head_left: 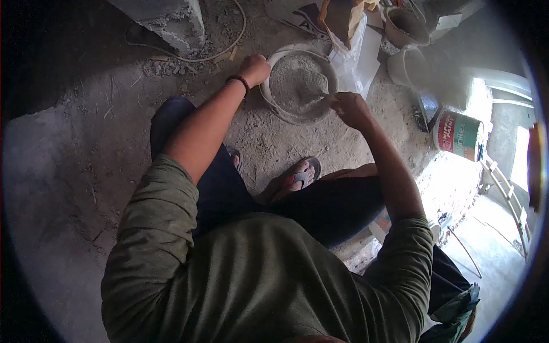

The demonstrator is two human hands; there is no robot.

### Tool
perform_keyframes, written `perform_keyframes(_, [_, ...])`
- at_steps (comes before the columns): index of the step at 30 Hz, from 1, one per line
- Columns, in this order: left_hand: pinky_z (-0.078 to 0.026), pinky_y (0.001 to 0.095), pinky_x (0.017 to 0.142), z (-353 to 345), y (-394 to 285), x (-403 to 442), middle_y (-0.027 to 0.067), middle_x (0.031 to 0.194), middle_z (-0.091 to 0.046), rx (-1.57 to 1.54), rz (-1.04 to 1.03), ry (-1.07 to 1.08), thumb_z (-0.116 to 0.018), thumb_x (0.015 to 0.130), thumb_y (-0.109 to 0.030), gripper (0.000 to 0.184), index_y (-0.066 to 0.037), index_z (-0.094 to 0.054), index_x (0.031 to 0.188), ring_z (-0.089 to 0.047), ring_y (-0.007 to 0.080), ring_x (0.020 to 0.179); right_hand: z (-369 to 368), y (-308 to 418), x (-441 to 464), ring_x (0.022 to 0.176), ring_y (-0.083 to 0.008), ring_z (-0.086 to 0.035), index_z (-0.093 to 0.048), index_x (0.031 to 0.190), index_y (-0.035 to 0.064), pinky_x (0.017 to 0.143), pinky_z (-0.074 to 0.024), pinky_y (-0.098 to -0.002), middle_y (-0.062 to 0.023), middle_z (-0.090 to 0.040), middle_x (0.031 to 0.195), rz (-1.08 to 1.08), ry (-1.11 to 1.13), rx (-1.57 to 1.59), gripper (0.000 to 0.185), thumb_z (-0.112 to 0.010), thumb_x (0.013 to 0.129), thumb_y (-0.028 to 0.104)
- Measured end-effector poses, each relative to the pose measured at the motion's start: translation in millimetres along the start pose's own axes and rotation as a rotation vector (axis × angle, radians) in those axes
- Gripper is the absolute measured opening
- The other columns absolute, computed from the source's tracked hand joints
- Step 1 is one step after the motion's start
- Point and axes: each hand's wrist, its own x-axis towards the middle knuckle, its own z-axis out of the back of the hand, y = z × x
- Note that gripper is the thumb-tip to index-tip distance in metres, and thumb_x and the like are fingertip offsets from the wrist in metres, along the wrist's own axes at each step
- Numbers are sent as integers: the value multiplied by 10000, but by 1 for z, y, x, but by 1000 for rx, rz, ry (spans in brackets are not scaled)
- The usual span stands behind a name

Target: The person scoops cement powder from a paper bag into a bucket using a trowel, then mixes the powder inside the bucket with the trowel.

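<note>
A round bucket [298, 119] sits on the dusty ground in front of my feet, holding grey, cement-like mix [290, 81]. My left hand [255, 70] is closed on the upper left of its rim. On the opposite side, my right hand [351, 110] is wrapped around the handle of what looks like a trowel [319, 95]. The trowel's blade is coated grey and partly sunk in the mix, so its outline is hard to make out. My fingers hide most of the handle.
An open paper bag [341, 22] and clear plastic [349, 66] lie just beyond the bucket. To the right are a Nippon Paint pail [457, 135] and other buckets. A concrete post [171, 26] and a pale cable [243, 28] are at upper left.
</note>
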Motion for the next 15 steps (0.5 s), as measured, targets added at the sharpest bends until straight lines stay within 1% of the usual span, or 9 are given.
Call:
perform_keyframes(2, [-498,446,788,-11,11,12,256,959,-638,52,-33,-22,-463,841,-163,274,22,-652,914,-627,388,901,3,11,-2,813,-349,-637,-643,898,39,734,-498,-449,-188,-648,814,-9,-19,-61,195,-570,861,216])
perform_keyframes(3, [-502,447,752,-18,18,18,248,926,-645,79,-49,-33,-448,861,-154,265,19,-642,910,-637,379,858,5,17,-4,827,-353,-635,-638,909,42,739,-498,-456,-187,-650,835,-94,-9,-114,191,-566,861,212])
perform_keyframes(5, [-508,435,732,-12,14,15,244,920,-647,67,-23,6,-459,861,-155,259,24,-640,905,-644,356,853,12,31,-5,855,-359,-632,-627,930,46,751,-499,-469,-187,-653,876,-259,10,-223,185,-560,863,205])
perform_keyframes(6, [-510,429,723,-9,12,12,243,916,-647,60,-10,25,-464,861,-155,257,27,-640,902,-647,344,851,15,40,-4,853,-360,-634,-621,952,53,753,-501,-472,-184,-652,881,-290,12,-244,189,-561,862,208])
perform_keyframes(8, [-495,438,815,-17,28,27,258,981,-637,180,-107,16,-479,824,-166,275,17,-665,913,-623,381,944,20,55,-5,847,-361,-637,-609,996,66,759,-505,-478,-179,-649,891,-354,12,-286,205,-562,861,213])
perform_keyframes(10, [-488,442,861,-24,36,33,267,1015,-632,165,-88,23,-490,806,-172,287,16,-677,914,-610,399,992,24,60,-9,854,-347,-646,-610,1044,69,757,-516,-467,-176,-639,911,-310,-25,-392,229,-513,872,185])
perform_keyframes(11, [-489,441,860,-16,27,27,268,1015,-632,91,-23,31,-492,807,-173,287,20,-677,910,-610,399,993,25,63,-10,858,-340,-651,-610,1067,71,756,-521,-461,-175,-633,920,-287,-47,-444,247,-488,878,172])
perform_keyframes(12, [-490,440,859,-8,17,20,268,1016,-631,16,41,39,-495,808,-174,286,25,-676,906,-610,399,995,27,65,-10,854,-337,-652,-608,1076,77,749,-524,-455,-170,-626,926,-273,-62,-466,249,-496,870,160])
perform_keyframes(15, [-493,437,852,-13,16,17,270,1020,-630,-62,95,-55,-503,808,-179,292,36,-670,915,-615,390,991,29,71,-15,839,-326,-653,-600,1099,94,731,-530,-437,-156,-604,940,-229,-101,-518,269,-519,845,127])
